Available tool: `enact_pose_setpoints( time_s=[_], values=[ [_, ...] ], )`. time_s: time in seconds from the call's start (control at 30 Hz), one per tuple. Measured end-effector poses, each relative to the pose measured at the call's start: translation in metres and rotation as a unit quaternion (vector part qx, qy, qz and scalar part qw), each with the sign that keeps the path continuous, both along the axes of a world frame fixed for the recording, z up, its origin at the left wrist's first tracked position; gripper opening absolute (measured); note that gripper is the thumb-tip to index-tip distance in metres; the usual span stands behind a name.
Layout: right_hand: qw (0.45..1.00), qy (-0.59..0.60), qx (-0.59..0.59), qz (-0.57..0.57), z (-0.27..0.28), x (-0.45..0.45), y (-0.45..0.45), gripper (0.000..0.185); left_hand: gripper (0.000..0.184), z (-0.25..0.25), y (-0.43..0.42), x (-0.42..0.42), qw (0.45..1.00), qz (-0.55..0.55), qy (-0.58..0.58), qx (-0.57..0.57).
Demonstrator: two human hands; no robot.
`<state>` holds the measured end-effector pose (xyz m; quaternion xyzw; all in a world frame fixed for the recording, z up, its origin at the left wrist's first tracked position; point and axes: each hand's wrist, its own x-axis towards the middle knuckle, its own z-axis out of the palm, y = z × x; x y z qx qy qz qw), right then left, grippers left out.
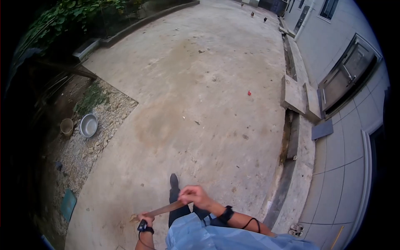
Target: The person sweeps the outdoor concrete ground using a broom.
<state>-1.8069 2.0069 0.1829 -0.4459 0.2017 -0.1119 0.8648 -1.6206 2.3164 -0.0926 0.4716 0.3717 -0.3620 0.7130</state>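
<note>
A brown, wooden-looking stick slants across the front of my body, rising from left to right. Around its lower end my left hand is closed, and a small pale piece juts out beyond that hand; I cannot make out what it is. My right hand is closed around the upper end, in front of my legs. Both wrists carry dark straps, with a small device on the left one. The stick is held off the ground, and its ends are partly hidden by my fingers.
Concrete ground stretches ahead. To the left, a gravel strip holds a metal basin, a bucket and a green board. On the right run a drainage channel, a concrete step and a tiled wall with a door.
</note>
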Motion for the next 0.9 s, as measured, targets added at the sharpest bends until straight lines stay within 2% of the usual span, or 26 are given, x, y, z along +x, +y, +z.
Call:
enact_pose_setpoints(
  time_s=[0.07,0.13,0.2,0.23,0.3,0.33,0.37,0.4,0.43,0.47,0.53,0.6,0.63,0.67,0.7,0.73,0.8,0.87,0.9],
  values=[
    [0.999,-0.019,0.008,0.028,-0.005,0.043,-0.004,0.010,0.016,-0.042,0.038,0.028,0.997,-0.016,-0.065,-0.033],
    [0.998,-0.035,-0.013,0.042,-0.002,0.079,-0.017,0.010,0.010,-0.033,0.017,0.043,0.999,-0.008,-0.037,0.018],
    [1.000,0.017,-0.003,-0.006,-0.007,0.099,-0.043,0.011,0.008,-0.032,-0.024,0.050,0.998,-0.022,-0.021,0.048],
    [0.999,0.040,-0.007,-0.024,-0.010,0.101,-0.063,0.012,0.011,-0.031,-0.059,0.051,0.997,-0.046,-0.020,0.062],
    [0.988,0.078,-0.013,-0.132,0.003,0.095,-0.107,0.013,0.017,-0.027,-0.138,0.046,0.991,-0.117,-0.019,0.055],
    [0.976,0.115,-0.047,-0.177,0.020,0.087,-0.131,0.012,0.021,-0.024,-0.179,0.041,0.991,-0.131,-0.001,0.013],
    [0.965,0.068,-0.061,-0.244,0.026,0.078,-0.150,0.007,0.019,-0.018,-0.221,0.042,0.974,-0.123,0.110,-0.158],
    [0.945,0.083,-0.094,-0.301,0.042,0.064,-0.168,0.006,0.018,0.040,-0.288,0.034,0.992,-0.083,0.041,-0.088],
    [0.923,0.092,-0.138,-0.348,0.062,0.051,-0.182,0.006,0.018,0.000,-0.323,0.020,0.981,-0.145,0.010,-0.127],
    [0.886,0.115,-0.159,-0.420,0.079,0.037,-0.193,0.007,0.017,0.003,-0.372,0.009,0.979,-0.158,0.036,-0.120],
    [0.854,0.066,-0.187,-0.480,0.096,-0.008,-0.200,0.006,0.016,0.018,-0.466,-0.014,0.970,-0.185,0.111,-0.109],
    [0.810,0.111,-0.212,-0.535,0.100,0.002,-0.183,0.008,0.015,0.025,-0.537,-0.006,0.959,-0.246,0.132,-0.041],
    [0.774,0.148,-0.211,-0.578,0.094,0.015,-0.173,0.013,0.016,0.042,-0.574,0.009,0.945,-0.290,0.143,0.047],
    [0.768,0.146,-0.230,-0.579,0.077,0.023,-0.163,0.008,0.016,0.060,-0.589,0.034,0.895,-0.446,-0.009,0.019],
    [0.757,0.173,-0.270,-0.570,0.062,0.050,-0.155,0.007,0.019,0.027,-0.615,0.040,0.883,-0.467,-0.023,-0.040],
    [0.739,0.202,-0.309,-0.563,0.054,0.073,-0.155,0.007,0.018,0.046,-0.631,0.059,0.871,-0.484,-0.069,-0.057],
    [0.726,0.170,-0.348,-0.568,0.061,0.073,-0.171,0.006,0.014,0.064,-0.675,0.063,0.886,-0.457,0.006,-0.076],
    [0.705,0.126,-0.385,-0.582,0.078,0.056,-0.184,0.006,0.005,0.089,-0.704,0.037,0.936,-0.343,0.037,-0.074],
    [0.686,0.138,-0.378,-0.606,0.094,0.040,-0.190,0.007,0.005,0.098,-0.704,0.022,0.937,-0.336,0.041,-0.091]
  ],
)
